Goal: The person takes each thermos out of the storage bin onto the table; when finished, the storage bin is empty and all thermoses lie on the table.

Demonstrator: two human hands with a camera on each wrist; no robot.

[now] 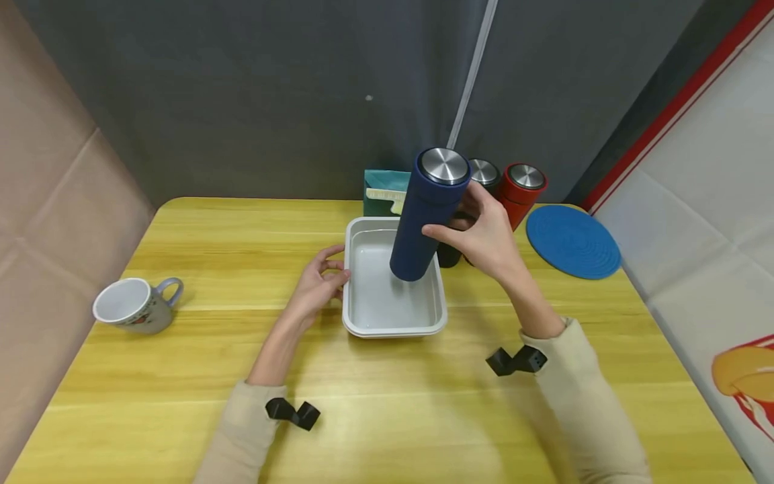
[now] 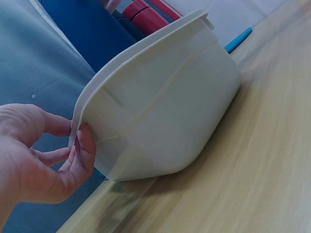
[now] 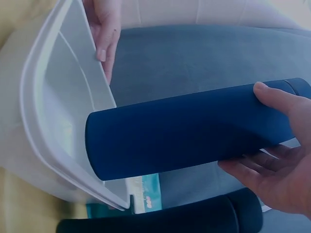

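The right hand wraps the tilted dark blue flask just over the white tray on the counter, close to the black flask it could knock. From the left wrist, the left hand only pinches the tray's rim, so a hard landing could skid it. From the right wrist, thumb and fingers hold the flask near its cap end, and that grip could slip.

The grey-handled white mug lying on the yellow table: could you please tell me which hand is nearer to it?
Left. The left hand touches the white rectangular tray's left rim, closer to the grey-handled white mug. The right hand grips the dark blue cylindrical flask beyond the tray.
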